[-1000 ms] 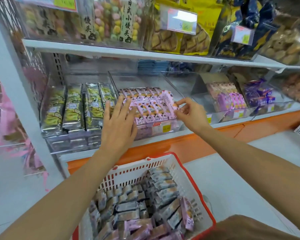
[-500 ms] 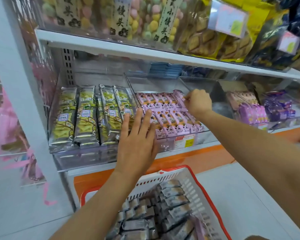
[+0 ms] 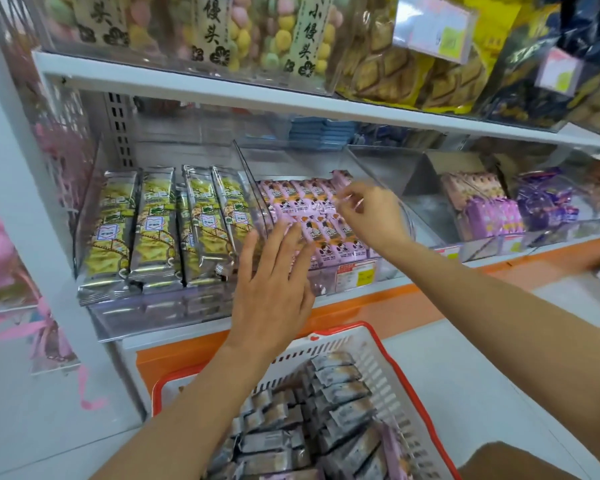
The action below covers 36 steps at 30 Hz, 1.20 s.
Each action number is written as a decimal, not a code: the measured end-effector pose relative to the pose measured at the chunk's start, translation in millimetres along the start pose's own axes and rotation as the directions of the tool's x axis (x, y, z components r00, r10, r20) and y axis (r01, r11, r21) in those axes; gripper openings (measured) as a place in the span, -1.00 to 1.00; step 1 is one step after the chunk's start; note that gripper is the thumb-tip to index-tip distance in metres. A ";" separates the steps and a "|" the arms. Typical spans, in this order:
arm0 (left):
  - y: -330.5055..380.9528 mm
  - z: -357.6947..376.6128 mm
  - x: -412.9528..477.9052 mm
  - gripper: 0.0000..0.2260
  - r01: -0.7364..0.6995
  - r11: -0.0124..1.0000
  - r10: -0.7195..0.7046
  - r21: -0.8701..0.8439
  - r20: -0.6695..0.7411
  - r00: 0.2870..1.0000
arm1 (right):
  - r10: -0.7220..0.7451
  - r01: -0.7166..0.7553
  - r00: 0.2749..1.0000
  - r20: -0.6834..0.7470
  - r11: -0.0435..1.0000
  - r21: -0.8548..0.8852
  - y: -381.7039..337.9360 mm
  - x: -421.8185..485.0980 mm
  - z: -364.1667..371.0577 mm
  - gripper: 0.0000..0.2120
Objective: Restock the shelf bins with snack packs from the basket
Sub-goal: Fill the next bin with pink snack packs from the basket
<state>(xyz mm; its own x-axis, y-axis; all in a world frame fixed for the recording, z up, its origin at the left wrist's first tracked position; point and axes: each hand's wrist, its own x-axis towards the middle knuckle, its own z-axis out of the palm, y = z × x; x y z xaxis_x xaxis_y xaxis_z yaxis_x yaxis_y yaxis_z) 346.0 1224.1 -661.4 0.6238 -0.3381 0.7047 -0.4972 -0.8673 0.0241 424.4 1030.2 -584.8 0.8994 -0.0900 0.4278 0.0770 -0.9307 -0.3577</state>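
Note:
A clear shelf bin (image 3: 355, 277) holds rows of pink snack packs (image 3: 321, 216). My left hand (image 3: 274, 282) lies flat with straight fingers against the front packs. My right hand (image 3: 371, 216) hovers over the back rows with fingers bent, fingertips at the packs; whether it pinches one is blurred. Below, a white basket with a red rim (image 3: 388, 362) holds several grey and pink snack packs (image 3: 336, 410).
Left of the pink bin lie long yellow-green packs (image 3: 156, 223). To the right stand an empty-looking clear bin (image 3: 426, 209) and bins of purple snacks (image 3: 492, 213). The shelf above (image 3: 222, 95) carries bagged sweets. An orange base strip (image 3: 378, 306) runs under the shelf.
My right hand has drawn back from the far corner of the bin toward the middle rows and opened its fingers somewhat. My left hand stays pressed on the front packs. The view has moved closer.

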 end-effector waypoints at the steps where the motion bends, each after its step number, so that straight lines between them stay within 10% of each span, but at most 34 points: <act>1: 4.9 2.0 -4.4 -0.60 -0.011 0.999 0.009 -0.041 -0.047 0.999 | -0.032 0.032 0.999 0.008 0.996 0.081 -1.6 -14.8 -2.8 -0.90; 6: 28.5 24.0 -43.7 -0.71 -0.158 0.978 0.151 -0.137 -0.057 0.987 | -0.143 0.134 0.990 0.015 0.953 0.272 15.8 -94.5 -9.6 -0.95; 13: 28.1 57.1 -108.4 -0.57 -0.086 0.990 0.124 -0.112 0.396 0.910 | -0.140 0.041 0.939 0.314 0.952 0.303 59.4 -200.7 28.4 -0.91; 19: 9.1 75.0 -145.3 -0.25 -0.015 0.999 -0.010 0.030 0.683 0.730 | -0.050 -0.045 0.751 0.659 0.991 0.127 90.1 -258.5 79.5 -0.81; 31: -6.1 93.6 -174.5 -0.31 -0.069 0.998 0.044 0.011 0.665 0.746 | -0.055 0.084 0.234 0.971 0.996 0.036 67.8 -316.9 158.0 -0.73; 36: -5.0 92.7 -175.6 -0.27 -0.023 1.000 0.023 -0.009 0.681 0.732 | -0.071 0.066 0.237 0.969 0.996 0.057 74.2 -318.2 159.3 -0.78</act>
<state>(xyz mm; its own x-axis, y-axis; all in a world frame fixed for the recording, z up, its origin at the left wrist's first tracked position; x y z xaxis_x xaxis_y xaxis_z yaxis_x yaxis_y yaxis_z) 294.8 1254.0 -851.0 0.8556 -0.5165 0.0338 -0.5171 -0.8558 0.0139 212.5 1046.3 -879.7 0.6244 0.3885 -0.6776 0.1605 -0.9128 -0.3755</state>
